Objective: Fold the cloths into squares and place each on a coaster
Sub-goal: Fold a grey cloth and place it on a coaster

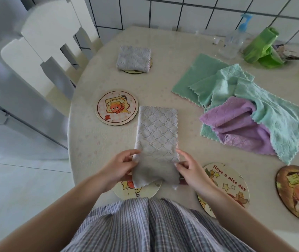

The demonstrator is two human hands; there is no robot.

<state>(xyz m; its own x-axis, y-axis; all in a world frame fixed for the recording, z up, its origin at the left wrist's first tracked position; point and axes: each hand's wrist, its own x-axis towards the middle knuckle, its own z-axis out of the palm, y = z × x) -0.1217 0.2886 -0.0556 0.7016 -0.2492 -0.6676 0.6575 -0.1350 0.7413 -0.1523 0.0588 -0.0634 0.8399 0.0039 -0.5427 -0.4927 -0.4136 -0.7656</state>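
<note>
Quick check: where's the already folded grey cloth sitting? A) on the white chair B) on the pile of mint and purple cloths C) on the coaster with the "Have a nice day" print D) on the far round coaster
D: the folded grey quilted cloth lies on the far round coaster, whose rim shows beneath its near edge.

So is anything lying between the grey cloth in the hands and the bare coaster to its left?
Nothing visible. The grey cloth, held by the left hand and right hand, lies beside the bare coaster, with only open tablecloth between them.
</note>
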